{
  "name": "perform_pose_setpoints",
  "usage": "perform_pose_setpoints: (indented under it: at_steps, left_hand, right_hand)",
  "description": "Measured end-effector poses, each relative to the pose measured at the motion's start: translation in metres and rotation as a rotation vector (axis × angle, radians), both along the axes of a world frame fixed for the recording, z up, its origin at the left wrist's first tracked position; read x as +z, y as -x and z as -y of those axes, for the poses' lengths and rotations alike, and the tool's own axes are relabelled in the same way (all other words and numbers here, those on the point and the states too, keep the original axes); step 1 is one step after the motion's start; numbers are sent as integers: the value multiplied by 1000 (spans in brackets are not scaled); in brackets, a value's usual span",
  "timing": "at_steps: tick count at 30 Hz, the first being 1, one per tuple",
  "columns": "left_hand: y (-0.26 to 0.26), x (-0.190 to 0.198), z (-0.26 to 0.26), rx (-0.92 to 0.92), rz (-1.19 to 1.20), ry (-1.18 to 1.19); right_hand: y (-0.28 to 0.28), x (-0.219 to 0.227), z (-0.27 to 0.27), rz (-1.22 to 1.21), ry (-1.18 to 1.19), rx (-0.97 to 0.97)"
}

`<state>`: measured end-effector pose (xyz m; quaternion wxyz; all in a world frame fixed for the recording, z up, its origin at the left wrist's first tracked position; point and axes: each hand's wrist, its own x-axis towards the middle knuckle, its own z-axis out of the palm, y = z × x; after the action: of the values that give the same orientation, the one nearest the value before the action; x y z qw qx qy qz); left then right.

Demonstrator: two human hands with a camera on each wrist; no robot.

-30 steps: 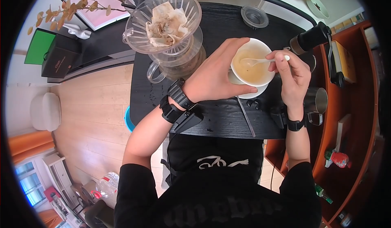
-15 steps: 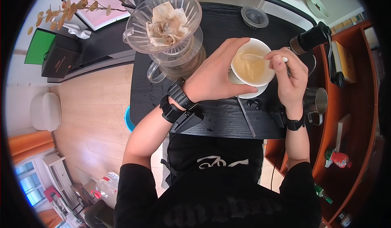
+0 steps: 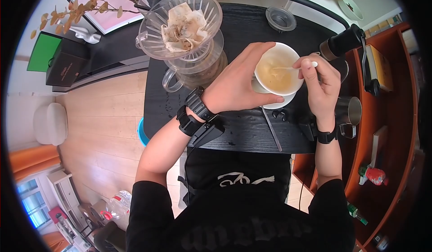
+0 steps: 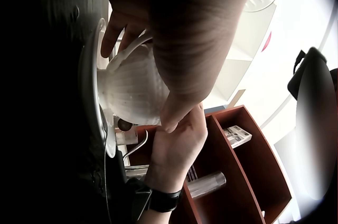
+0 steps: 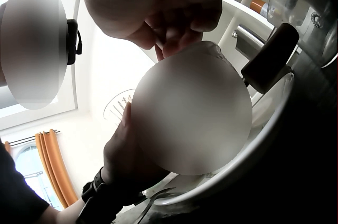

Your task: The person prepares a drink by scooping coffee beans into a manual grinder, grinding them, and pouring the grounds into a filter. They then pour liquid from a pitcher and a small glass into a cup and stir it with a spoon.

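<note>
A white cup (image 3: 287, 54) with pale yellowish liquid stands on a white saucer (image 3: 284, 102). My left hand (image 3: 234, 81) grips the cup from the left, thumb and fingers spread round its wall. On the right, my right hand (image 3: 323, 86) pinches a white spoon (image 3: 314, 64) whose bowl end dips into the liquid. The left wrist view has the ribbed cup (image 4: 134, 84) upright above its saucer (image 4: 95, 84), the left hand (image 4: 185, 39) round it. A blurred patch covers much of the cup in the right wrist view, below the right hand (image 5: 163, 13).
A glass server (image 3: 202, 69) with a clear dripper (image 3: 148, 27) holding a used paper filter stands left. A metal spoon (image 3: 272, 129) lies by the saucer. Behind is a grey lid-like dish (image 3: 281, 19); a black grinder (image 3: 344, 42) and metal pitcher (image 3: 350, 111) are at the right.
The right hand has shifted slightly left, and the spoon's bowl end has moved about within the liquid. The left hand and the cup look unmoved.
</note>
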<state>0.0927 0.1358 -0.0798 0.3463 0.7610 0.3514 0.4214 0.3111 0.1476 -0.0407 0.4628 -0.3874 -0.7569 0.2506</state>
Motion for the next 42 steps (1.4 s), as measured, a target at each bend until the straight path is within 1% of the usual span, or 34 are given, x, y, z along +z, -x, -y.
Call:
perform_pose_setpoints:
  at_steps: [2, 5, 8, 11, 14, 17, 20, 23, 26, 29, 32, 35, 37, 39, 41, 42]
  left_hand:
    - [0, 0, 0, 0, -3, -3]
    - [0, 0, -1, -4, 2, -14]
    - [0, 0, -1, -5, 2, -4]
    - [0, 1, 0, -4, -2, 3]
    - [0, 1, 0, -1, -4, -14]
    - [0, 1, 0, 1, -3, -3]
    - [0, 1, 0, 3, -8, -4]
    - [0, 0, 0, 3, -6, -17]
    - [0, 1, -1, 4, -7, -20]
    - [0, 1, 1, 2, -17, -20]
    - [1, 1, 0, 3, -13, -27]
    - [1, 1, 3, 8, -5, -19]
    - [1, -1, 2, 10, -4, -37]
    - [1, 0, 3, 10, -1, -26]
    - [1, 0, 3, 11, 1, -37]
    - [1, -1, 2, 12, 4, -54]
  right_hand:
    - [4, 2, 3, 7, 8, 17]
    - [3, -1, 1, -37, 38, -71]
    - [-1, -2, 1, -33, 80, 8]
    - [5, -1, 3, -85, 62, 89]
    - [1, 0, 2, -72, 113, -35]
    - [-2, 0, 2, -52, 118, -8]
    - [2, 0, 4, -59, 64, 80]
    - [3, -5, 0, -102, 13, 40]
    - [-1, -2, 2, -64, 142, -73]
    - [-1, 1, 2, -59, 148, -34]
    - [-9, 4, 2, -219, 202, -22]
    - [-23, 22, 30, -155, 245, -86]
    - [-23, 28, 55, -46, 267, -140]
    - [-21, 25, 79, 51, 279, -189]
    - [-20, 16, 91, 93, 254, -185]
    - [-21, 11, 95, 89, 260, -219]
